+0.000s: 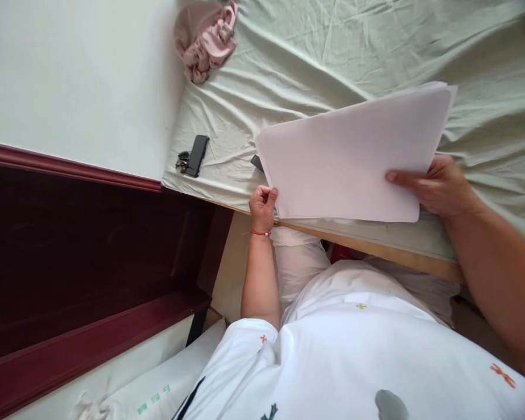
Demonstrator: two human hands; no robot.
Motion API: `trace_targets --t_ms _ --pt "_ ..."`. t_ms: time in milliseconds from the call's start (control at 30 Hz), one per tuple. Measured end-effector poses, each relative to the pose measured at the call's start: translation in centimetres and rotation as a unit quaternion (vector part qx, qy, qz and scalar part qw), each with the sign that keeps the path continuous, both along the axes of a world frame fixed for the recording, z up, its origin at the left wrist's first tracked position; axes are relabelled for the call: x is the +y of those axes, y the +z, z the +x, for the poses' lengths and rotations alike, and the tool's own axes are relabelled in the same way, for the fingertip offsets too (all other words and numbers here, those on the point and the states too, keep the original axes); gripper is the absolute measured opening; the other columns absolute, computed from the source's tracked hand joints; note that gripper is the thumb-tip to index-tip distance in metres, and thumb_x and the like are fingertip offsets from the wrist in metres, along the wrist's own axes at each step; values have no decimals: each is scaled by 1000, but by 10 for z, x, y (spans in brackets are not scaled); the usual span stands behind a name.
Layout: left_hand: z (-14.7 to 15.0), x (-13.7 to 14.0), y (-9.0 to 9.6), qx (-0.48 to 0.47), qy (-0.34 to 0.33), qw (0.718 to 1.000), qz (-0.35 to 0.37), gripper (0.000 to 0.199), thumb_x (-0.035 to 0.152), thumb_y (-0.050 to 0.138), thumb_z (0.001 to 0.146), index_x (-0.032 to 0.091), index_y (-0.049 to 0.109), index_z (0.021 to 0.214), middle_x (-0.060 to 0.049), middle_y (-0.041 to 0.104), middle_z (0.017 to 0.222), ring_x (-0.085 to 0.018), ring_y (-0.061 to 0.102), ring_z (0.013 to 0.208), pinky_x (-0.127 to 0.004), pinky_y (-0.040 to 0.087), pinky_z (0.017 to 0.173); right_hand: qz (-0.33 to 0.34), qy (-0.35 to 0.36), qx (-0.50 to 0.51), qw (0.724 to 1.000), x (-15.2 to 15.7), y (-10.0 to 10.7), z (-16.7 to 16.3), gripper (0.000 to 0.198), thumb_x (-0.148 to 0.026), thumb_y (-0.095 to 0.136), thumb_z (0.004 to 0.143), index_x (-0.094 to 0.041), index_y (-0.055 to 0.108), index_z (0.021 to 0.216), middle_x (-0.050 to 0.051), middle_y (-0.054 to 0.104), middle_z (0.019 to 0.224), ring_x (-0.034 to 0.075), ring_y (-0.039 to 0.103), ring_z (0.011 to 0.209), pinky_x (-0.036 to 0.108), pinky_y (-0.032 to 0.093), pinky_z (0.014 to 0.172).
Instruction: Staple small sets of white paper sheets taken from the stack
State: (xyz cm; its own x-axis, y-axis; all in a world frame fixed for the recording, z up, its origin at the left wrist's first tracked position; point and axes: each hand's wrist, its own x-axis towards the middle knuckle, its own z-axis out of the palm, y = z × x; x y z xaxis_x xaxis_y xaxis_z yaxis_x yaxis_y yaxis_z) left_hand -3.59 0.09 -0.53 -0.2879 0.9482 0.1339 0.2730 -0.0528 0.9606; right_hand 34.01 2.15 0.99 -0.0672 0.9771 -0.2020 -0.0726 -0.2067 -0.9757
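A stack of large white paper sheets (341, 163) with rounded corners is held up at a slant over the bed's near edge. My right hand (441, 184) grips its right side, the thumb lying flat on top and the fingers hidden beneath. At the lower left edge of the paper, my left hand (263, 204) is closed, thumb and curled fingers pinching the edge. A red string bracelet (262, 234) circles the left wrist. Part of a dark object (257, 163) pokes out from behind the paper's left edge; its kind is hidden.
A wrinkled pale green sheet (297, 70) covers the bed. On it lie a black phone (198, 156), keys (182, 161) beside it, and a crumpled pink cloth (207, 44). Dark red wooden furniture (91, 251) stands at left, with a white bag (166, 373) below.
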Motion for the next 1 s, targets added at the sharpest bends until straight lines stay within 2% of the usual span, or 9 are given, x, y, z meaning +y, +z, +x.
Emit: trace_targets --t_ms 100,267,367,500,600,700,767,900,1000 --pt "1 -1 1 31 -13 999 9 48 57 73 84 18 50 68 6 37 62 -7 33 57 -23 28 56 3 -18 6 1000 1 0 -1 35 -47 91 63 -20 77 79 2 74 86 14 64 69 33 59 61" --pt "3 -4 3 39 -62 997 -13 45 56 76 82 19 52 73 6 38 63 -8 34 58 -25 28 57 6 -48 21 999 3 -1 -3 34 -45 93 61 -20 75 77 1 74 87 13 63 70 34 60 66" --pt "6 -3 6 70 -48 996 -11 48 56 75 83 19 49 70 6 36 62 -8 32 58 -25 26 57 11 -47 21 999 4 -1 -4 34 -46 92 63 -20 74 76 2 75 90 14 64 72 38 62 70" --pt "8 -1 9 106 -23 994 0 55 64 65 88 19 44 63 5 32 60 -9 30 57 -27 26 57 21 -49 26 998 3 0 -5 34 -47 92 63 -20 75 76 2 75 90 14 65 74 40 62 76" --pt "6 -3 8 102 -42 994 1 54 63 63 89 19 46 65 5 33 61 -9 31 59 -27 26 58 21 -60 18 998 3 1 -5 35 -48 92 63 -20 75 76 2 74 88 14 64 72 39 62 74" --pt "5 -3 5 85 -64 994 -12 47 60 70 85 19 51 72 5 37 64 -9 34 60 -26 28 58 19 -64 20 998 4 -2 -4 34 -46 92 63 -20 75 78 2 75 90 14 64 73 39 62 76" --pt "5 -3 4 95 -55 994 -12 48 58 71 85 19 48 70 6 35 63 -9 32 59 -26 27 57 21 -62 23 998 5 -5 -3 33 -45 91 64 -20 75 78 1 75 91 14 65 74 40 62 77" --pt "7 -3 6 140 -32 990 8 55 59 59 94 19 39 62 5 28 61 -9 27 58 -28 24 57 32 -50 29 998 6 -11 -1 31 -44 90 67 -21 75 81 1 75 93 15 66 77 40 62 83" --pt "7 -3 7 129 -32 991 14 56 61 57 94 19 38 62 5 28 61 -9 28 59 -28 25 58 25 -49 24 998 6 -12 -1 32 -45 90 67 -21 75 82 1 76 94 15 67 78 41 62 83"
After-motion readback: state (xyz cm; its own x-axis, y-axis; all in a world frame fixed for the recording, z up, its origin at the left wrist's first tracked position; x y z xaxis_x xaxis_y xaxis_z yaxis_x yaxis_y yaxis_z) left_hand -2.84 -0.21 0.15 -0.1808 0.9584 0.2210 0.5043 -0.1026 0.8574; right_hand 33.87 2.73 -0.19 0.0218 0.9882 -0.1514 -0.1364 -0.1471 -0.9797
